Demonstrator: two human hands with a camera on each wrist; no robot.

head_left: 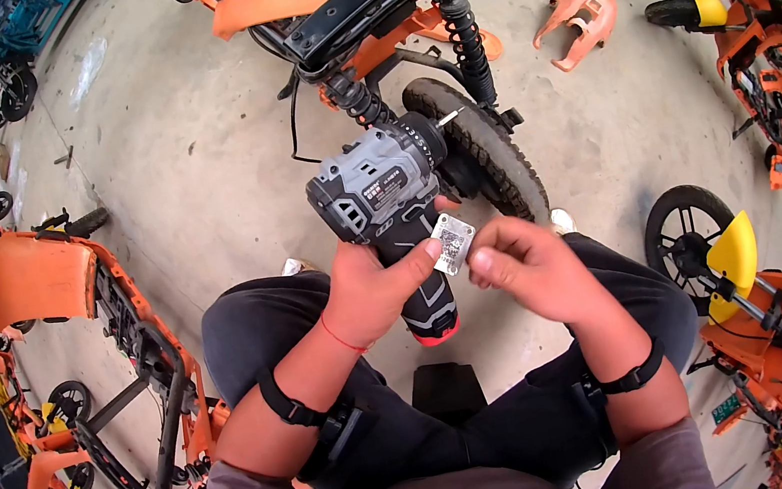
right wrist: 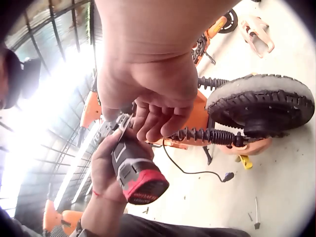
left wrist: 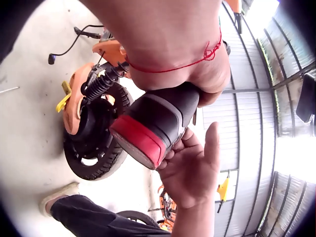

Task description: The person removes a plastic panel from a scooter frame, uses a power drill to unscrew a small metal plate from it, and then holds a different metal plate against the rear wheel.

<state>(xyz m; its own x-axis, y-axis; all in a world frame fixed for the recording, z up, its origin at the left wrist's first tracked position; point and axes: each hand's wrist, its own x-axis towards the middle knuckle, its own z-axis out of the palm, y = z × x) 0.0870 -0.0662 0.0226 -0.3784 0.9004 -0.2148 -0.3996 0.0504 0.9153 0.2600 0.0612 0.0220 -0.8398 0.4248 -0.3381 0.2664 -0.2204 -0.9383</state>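
Note:
My left hand [head_left: 367, 284] grips the handle of a grey and black cordless drill [head_left: 377, 186], its bit pointing up and right toward the wheel. The left thumb presses a small silver tag [head_left: 453, 243] with a QR code against the drill handle. My right hand [head_left: 531, 269] is beside the tag's right edge, fingers loosely bent. In the left wrist view a gap shows between the right thumb [left wrist: 212, 143] and the other fingers. The drill's red base [right wrist: 145, 186] faces the right wrist camera.
An orange scooter frame with a black bracket [head_left: 375, 4], spring shocks and a treaded tyre [head_left: 488, 149] stands directly ahead. A loose orange fender [head_left: 580, 22] lies on the concrete floor. Orange scooter bodies [head_left: 17, 280] and a yellow-fendered wheel [head_left: 693, 235] flank my legs.

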